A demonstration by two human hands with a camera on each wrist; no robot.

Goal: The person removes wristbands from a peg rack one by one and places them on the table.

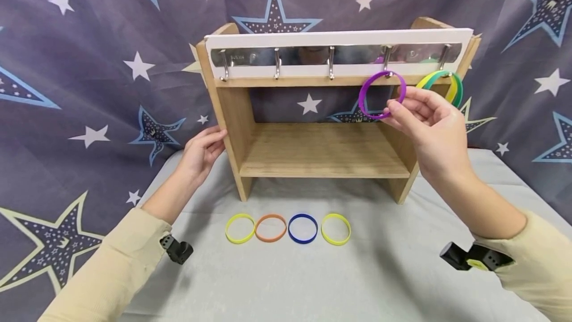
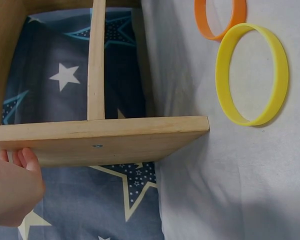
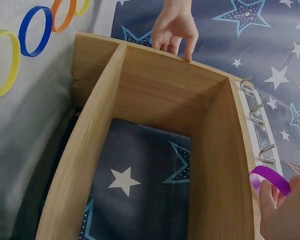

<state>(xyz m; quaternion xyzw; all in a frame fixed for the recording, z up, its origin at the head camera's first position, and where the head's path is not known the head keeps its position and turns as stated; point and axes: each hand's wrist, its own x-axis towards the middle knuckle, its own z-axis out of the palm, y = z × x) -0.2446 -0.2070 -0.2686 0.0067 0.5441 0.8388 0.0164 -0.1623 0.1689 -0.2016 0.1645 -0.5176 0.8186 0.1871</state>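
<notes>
Evidently the purple band (image 1: 361, 97) is a light thing, a thin ring that looks like silicone: likely soft, springy and hard to break, with a little drag against the skin rather than slipperiness. The right hand (image 1: 440, 133) has it pinched between thumb and fingertips at its lower right side, a sound place to hold, since the upper arc stays uncovered and a gentle squeeze should not fold the loop. That upper arc is up at the tip of the fourth hook from the left (image 1: 388, 56), near the right end of the metal rail (image 1: 357, 55) along the top front edge of the wooden rack (image 1: 326, 153); whether the hook passes through it I cannot tell. The left hand (image 1: 200, 153) clasps nothing, its fingers resting against the outside of the rack's left panel, about halfway up the front edge. At the rail's right end, a green band (image 1: 461, 94) and a yellow band (image 1: 422, 82) hang together, partly behind the right hand. On the counter (image 1: 286, 282), in front of the rack and well in from the back edge, yellow, orange (image 1: 271, 240), blue (image 1: 303, 242) and yellow bands lie flat in a row.
</notes>
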